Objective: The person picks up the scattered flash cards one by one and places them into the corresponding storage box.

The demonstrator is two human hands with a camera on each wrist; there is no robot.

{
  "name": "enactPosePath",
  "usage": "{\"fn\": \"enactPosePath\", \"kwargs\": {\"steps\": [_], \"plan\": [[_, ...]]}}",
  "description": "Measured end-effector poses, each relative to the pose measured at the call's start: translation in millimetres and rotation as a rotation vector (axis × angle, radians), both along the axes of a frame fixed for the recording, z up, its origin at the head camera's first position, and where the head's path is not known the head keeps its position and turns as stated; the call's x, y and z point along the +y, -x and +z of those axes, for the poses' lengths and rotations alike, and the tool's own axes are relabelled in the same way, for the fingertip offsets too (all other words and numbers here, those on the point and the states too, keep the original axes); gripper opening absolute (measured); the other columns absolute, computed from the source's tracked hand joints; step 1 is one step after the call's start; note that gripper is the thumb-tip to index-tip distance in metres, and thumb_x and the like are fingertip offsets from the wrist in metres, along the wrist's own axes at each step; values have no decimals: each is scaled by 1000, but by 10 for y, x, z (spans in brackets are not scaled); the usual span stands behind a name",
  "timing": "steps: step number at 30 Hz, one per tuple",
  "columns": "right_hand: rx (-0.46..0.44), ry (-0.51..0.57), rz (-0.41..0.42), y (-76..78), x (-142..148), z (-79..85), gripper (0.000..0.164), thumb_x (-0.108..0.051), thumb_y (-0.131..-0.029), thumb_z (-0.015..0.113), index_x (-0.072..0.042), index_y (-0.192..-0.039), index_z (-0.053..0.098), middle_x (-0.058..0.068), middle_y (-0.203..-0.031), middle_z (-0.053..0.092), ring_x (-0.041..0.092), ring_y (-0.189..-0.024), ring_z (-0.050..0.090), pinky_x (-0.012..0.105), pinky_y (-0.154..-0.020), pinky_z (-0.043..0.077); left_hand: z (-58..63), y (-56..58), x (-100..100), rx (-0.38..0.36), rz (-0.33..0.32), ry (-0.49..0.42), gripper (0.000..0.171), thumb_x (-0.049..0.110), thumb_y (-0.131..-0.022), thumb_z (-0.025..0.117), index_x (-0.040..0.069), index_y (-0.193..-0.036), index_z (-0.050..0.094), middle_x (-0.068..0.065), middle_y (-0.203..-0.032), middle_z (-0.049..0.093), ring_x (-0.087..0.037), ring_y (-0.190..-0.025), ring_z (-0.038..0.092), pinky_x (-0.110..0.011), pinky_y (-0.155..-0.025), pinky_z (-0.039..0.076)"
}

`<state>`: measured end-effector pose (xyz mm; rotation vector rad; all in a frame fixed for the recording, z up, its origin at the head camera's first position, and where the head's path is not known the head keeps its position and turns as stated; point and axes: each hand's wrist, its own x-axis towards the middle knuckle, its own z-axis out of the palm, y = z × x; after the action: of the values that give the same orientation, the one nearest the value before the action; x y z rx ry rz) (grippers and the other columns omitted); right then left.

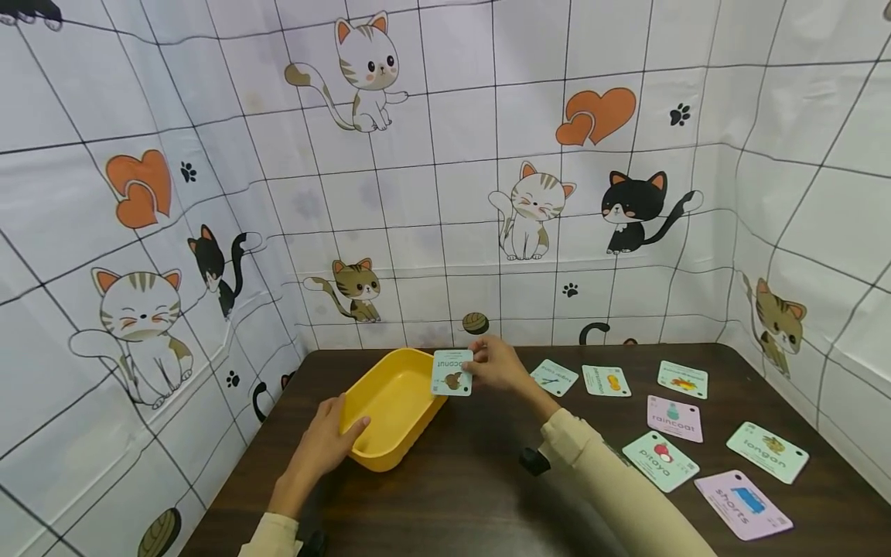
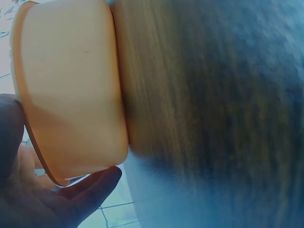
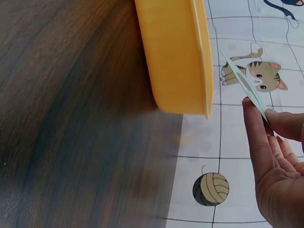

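My left hand (image 1: 326, 435) grips the near left side of a yellow plastic tray (image 1: 362, 452), thumb at the rim and fingers along the outer wall. The left wrist view shows the tray's side wall (image 2: 71, 90) up close, standing on the table. Between thumb and fingers, my right hand (image 1: 496, 363) pinches a pale green flashcard (image 1: 445, 379) printed with a coconut. It overlaps the tray's right rim in the head view. From the right wrist, the card (image 3: 244, 85) appears nearly edge-on, raised above the rim level and apart from the tray.
On the dark wooden table (image 1: 487, 495), several cards lie at the right, including raincoat (image 1: 674, 418), pitaya (image 1: 660, 463), longan (image 1: 767, 452) and shorts (image 1: 742, 504). A peanut-like card (image 1: 606, 381) lies farther back. Cat-print sheeting (image 1: 459, 193) surrounds the table's back and sides.
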<state>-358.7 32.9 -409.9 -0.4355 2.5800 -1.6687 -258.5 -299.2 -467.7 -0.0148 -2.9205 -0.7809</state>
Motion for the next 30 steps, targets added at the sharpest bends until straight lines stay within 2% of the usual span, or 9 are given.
{"fn": "enactPosePath", "kwargs": {"steps": [5,12,19,25,27,30], "plan": [[-5,21,12,-32,-110,7,30,4,-97,74,5,-123,59,23,-107,76,28,-82,77,49,-75,67,-9,-6,6,-20,1,-3,87,53,-108,60,-4,-166,30,-33,-163,38,-52,-137,55,-69,-115,45],[1,26,21,-47,-223,28,28,3,-98,74,4,-122,60,20,-103,76,23,-77,75,50,-75,67,-6,4,1,-12,-1,1,87,52,-108,60,-4,-166,29,-33,-163,37,-52,-138,55,-69,-115,45],[9,29,29,-69,-314,12,28,5,-96,75,7,-120,61,23,-105,76,26,-78,77,35,-65,66,-7,6,4,2,-7,-2,87,51,-108,60,-5,-166,29,-34,-163,36,-52,-139,54,-69,-116,44],[-15,36,44,-83,-421,-18,27,2,-98,74,6,-122,62,22,-109,76,26,-82,78,33,-66,66,-5,3,12,-4,-3,-3,87,50,-108,60,-6,-166,27,-34,-164,35,-53,-140,52,-69,-116,43],[-23,41,53,-84,-450,-29,28,1,-98,74,6,-123,62,22,-110,75,25,-81,78,34,-67,66,-5,3,16,-10,1,-5,87,50,-108,60,-6,-167,26,-34,-164,35,-53,-140,52,-69,-116,43],[-38,49,64,-84,-490,-47,29,0,-99,74,6,-125,61,23,-111,74,25,-80,78,41,-74,67,-1,2,19,-15,7,-6,87,50,-108,60,-5,-167,26,-34,-165,34,-53,-141,52,-69,-117,43]]}}
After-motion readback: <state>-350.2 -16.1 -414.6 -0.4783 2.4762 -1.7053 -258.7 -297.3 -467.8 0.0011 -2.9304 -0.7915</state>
